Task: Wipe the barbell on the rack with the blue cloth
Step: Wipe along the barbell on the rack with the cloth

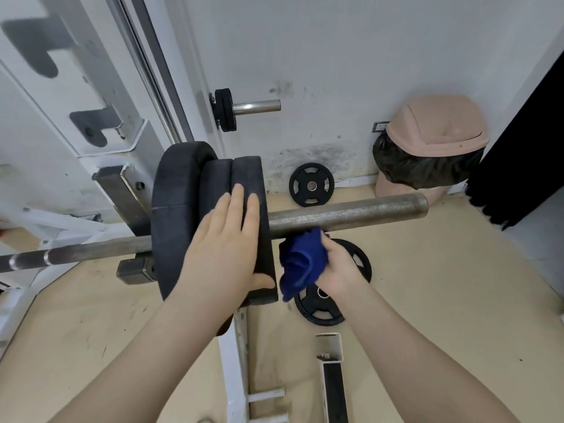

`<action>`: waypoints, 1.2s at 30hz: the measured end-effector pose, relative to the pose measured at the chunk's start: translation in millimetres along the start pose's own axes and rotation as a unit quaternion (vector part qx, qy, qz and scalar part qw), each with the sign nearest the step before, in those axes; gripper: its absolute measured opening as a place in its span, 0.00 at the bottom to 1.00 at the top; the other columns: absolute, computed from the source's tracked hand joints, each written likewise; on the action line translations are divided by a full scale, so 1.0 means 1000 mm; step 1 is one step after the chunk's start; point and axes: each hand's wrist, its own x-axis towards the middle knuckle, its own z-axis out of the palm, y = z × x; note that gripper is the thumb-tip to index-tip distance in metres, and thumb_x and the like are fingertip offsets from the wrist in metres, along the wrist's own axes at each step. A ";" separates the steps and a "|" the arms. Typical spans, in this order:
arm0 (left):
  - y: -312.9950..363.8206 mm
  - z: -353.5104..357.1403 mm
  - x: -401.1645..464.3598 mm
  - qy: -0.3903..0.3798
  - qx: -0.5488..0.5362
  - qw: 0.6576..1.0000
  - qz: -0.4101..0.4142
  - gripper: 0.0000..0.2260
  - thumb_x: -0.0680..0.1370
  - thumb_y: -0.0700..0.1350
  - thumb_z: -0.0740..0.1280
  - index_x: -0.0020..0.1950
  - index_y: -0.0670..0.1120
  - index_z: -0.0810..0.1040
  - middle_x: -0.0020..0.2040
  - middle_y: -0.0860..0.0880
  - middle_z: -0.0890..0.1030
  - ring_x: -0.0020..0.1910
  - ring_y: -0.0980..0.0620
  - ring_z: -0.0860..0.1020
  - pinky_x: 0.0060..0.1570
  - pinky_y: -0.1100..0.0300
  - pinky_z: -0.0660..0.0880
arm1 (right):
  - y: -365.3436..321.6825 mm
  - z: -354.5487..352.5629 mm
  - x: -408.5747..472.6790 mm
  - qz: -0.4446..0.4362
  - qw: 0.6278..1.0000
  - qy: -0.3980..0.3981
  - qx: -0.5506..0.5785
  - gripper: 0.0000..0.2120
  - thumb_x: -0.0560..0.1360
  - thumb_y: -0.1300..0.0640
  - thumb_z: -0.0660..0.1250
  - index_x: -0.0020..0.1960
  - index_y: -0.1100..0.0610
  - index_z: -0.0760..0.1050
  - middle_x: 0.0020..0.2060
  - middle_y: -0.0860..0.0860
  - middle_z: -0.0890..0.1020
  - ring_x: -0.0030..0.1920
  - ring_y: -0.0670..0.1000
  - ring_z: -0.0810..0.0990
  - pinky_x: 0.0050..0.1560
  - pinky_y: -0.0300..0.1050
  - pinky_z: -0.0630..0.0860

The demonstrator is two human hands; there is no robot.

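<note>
The barbell (351, 213) lies across the white rack (122, 190), its grey sleeve pointing right and its thinner shaft running left. Three black weight plates (180, 209) sit on the sleeve. My left hand (227, 248) rests flat on the outer plate, fingers spread, thumb on its lower edge. My right hand (337, 267) grips the bunched blue cloth (300, 262) just under the sleeve, beside the outer plate. The cloth's top touches the underside of the bar.
A pink swing-lid bin (433, 141) with a black bag stands at the wall. Loose black plates lie on the floor, one plate (311, 184) against the wall and others (323, 306) below my right hand. A white peg bar (332, 377) lies near my feet. A plate-storage peg (256, 106) sticks out of the rack.
</note>
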 end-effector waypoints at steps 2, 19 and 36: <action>-0.002 0.004 -0.004 -0.017 0.021 1.000 0.006 0.52 0.69 0.61 0.69 0.73 0.41 0.35 0.76 0.39 0.39 0.75 0.42 0.44 0.73 0.52 0.47 | 0.003 0.004 -0.007 0.001 0.998 0.023 0.052 0.14 0.80 0.50 0.58 0.59 0.58 0.71 0.47 0.58 0.78 0.47 0.56 0.76 0.64 0.52 0.66; 0.001 0.002 -0.008 0.013 -0.056 0.998 0.001 0.46 0.72 0.62 0.65 0.74 0.43 0.39 0.76 0.41 0.42 0.75 0.43 0.46 0.73 0.52 0.49 | 0.020 0.053 0.007 -0.478 0.511 0.070 -0.711 0.22 0.76 0.65 0.62 0.69 0.55 0.69 0.67 0.54 0.70 0.67 0.54 0.65 0.69 0.49 0.63; 0.020 0.013 -0.001 0.077 -0.069 0.993 -0.056 0.38 0.63 0.53 0.76 0.64 0.33 0.70 0.64 0.31 0.72 0.65 0.35 0.70 0.61 0.43 0.70 | -0.035 -0.013 0.018 -0.530 0.460 0.193 -0.686 0.22 0.70 0.71 0.63 0.62 0.57 0.75 0.63 0.54 0.74 0.63 0.59 0.67 0.63 0.51 0.67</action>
